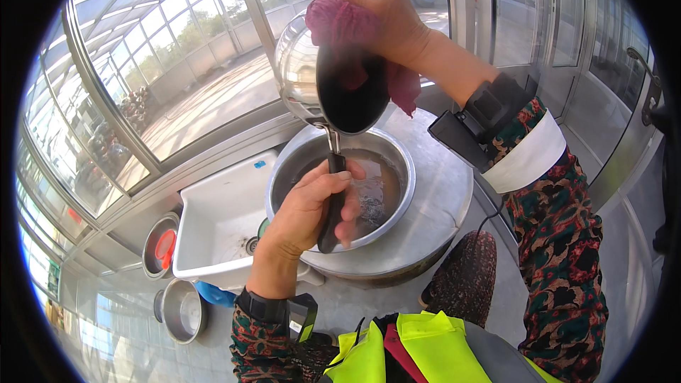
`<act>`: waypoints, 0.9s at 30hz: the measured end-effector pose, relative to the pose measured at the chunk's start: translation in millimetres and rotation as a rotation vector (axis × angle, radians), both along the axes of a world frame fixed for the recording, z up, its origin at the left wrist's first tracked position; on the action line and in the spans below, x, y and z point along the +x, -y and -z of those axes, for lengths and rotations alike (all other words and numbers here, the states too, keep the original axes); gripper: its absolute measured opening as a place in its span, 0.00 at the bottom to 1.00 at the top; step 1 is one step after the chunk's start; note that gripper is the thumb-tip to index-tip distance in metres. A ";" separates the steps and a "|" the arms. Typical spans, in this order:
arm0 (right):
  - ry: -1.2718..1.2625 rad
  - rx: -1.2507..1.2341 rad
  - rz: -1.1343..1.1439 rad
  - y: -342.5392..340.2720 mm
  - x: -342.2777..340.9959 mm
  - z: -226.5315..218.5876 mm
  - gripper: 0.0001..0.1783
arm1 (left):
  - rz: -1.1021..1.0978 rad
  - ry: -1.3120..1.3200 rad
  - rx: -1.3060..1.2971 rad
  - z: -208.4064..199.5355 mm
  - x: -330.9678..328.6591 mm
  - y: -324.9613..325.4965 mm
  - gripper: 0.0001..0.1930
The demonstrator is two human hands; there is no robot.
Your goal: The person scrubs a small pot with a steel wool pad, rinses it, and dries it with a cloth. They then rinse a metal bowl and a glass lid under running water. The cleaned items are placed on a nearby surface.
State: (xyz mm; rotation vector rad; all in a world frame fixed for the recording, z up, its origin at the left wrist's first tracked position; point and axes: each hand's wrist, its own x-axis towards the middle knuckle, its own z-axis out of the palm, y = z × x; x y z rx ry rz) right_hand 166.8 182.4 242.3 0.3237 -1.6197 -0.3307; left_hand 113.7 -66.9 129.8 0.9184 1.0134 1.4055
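A frying pan [352, 92] with a shiny metal outside and a dark inside is held on edge above a metal basin [402, 209]. My left hand [305, 206] is closed around its black handle, some fingers loosely extended on the right side. Up at the pan's far rim, my right hand [390, 18] grips a purple-red cloth [333, 20], pressing it against the pan. One end of the cloth hangs down past the pan's right side. Brownish water [379, 191] lies in the basin below, with ripples and a bright reflection on it.
The basin stands on a round metal-topped stand [440, 191]. A white sink [206, 206] adjoins on the left, with a metal bowl holding something orange-red [164, 248] beyond it. A metal pot [186, 312] sits on the floor near a blue item [215, 293]. Framed windows [191, 50] rise behind.
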 end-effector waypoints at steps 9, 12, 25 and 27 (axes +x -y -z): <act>0.033 -0.211 -0.022 -3.9 -2.3 -1.6 0.08 | -0.429 -0.514 0.093 3.1 7.0 -0.3 0.06; -0.137 -0.438 -0.049 -2.0 -14.9 10.3 0.09 | -0.506 -0.365 0.165 14.5 16.1 -0.7 0.05; 0.582 -1.825 -1.178 114.7 -73.2 117.6 0.03 | -0.688 -0.221 0.193 25.2 -16.9 -0.7 0.05; 0.684 -1.856 -1.095 127.3 -68.1 101.2 0.02 | -0.695 -0.278 0.150 24.0 -29.7 9.2 0.08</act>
